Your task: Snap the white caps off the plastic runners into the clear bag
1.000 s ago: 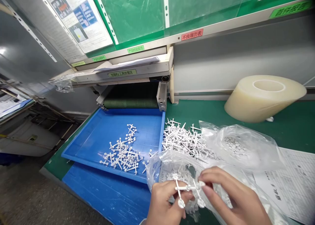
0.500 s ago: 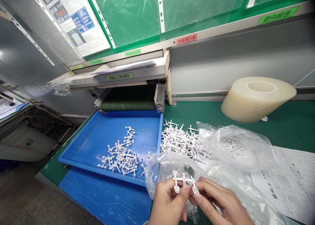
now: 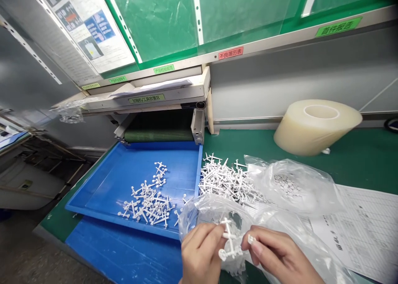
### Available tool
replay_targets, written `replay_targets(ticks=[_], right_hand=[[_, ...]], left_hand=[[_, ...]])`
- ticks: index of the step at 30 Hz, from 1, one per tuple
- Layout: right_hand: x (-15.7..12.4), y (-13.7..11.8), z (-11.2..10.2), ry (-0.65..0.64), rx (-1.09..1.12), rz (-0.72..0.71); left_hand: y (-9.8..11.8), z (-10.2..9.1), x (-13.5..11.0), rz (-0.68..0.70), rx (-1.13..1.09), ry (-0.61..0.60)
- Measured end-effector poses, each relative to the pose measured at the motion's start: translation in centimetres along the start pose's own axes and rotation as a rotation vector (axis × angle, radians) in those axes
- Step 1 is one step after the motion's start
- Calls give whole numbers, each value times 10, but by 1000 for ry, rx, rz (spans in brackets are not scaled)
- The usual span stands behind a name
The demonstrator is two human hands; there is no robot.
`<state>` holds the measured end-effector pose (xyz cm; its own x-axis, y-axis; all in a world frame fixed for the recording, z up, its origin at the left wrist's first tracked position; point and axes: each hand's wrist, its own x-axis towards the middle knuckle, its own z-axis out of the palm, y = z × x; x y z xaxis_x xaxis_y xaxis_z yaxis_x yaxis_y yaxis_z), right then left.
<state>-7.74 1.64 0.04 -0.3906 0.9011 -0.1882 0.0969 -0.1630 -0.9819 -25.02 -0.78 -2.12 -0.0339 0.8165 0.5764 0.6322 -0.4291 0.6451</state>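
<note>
My left hand (image 3: 200, 253) pinches a small white plastic sprue (image 3: 229, 239) with cross arms and round ends, held upright over an open clear bag (image 3: 214, 211). My right hand (image 3: 276, 257) pinches a tiny white piece (image 3: 250, 239) just right of the sprue, apart from it. A heap of white sprues (image 3: 225, 178) lies on the green bench behind the bag. Several more white sprues (image 3: 147, 199) are scattered in the blue tray (image 3: 124, 172) to the left.
A second clear bag (image 3: 290, 186) with small white parts lies to the right, beside a printed sheet (image 3: 363, 230). A large roll of clear film (image 3: 317, 126) rests at the back right. A small conveyor machine (image 3: 161, 118) stands behind the tray. A blue lid (image 3: 124, 255) lies underneath.
The sprue has turned from lying across between both hands to standing upright in my left hand. My right hand has come away from it with a small piece pinched.
</note>
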Motion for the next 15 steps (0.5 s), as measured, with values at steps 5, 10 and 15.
replay_targets(ticks=[5, 10, 15], right_hand=[[-5, 2, -43, 97, 526, 244], [-5, 1, -79, 221, 716, 390], [-6, -5, -81, 99, 802, 350]], left_hand=[[-11, -6, -3, -118, 28, -24], [-17, -3, -10, -167, 53, -14], [-13, -2, -6, -186, 35, -18]])
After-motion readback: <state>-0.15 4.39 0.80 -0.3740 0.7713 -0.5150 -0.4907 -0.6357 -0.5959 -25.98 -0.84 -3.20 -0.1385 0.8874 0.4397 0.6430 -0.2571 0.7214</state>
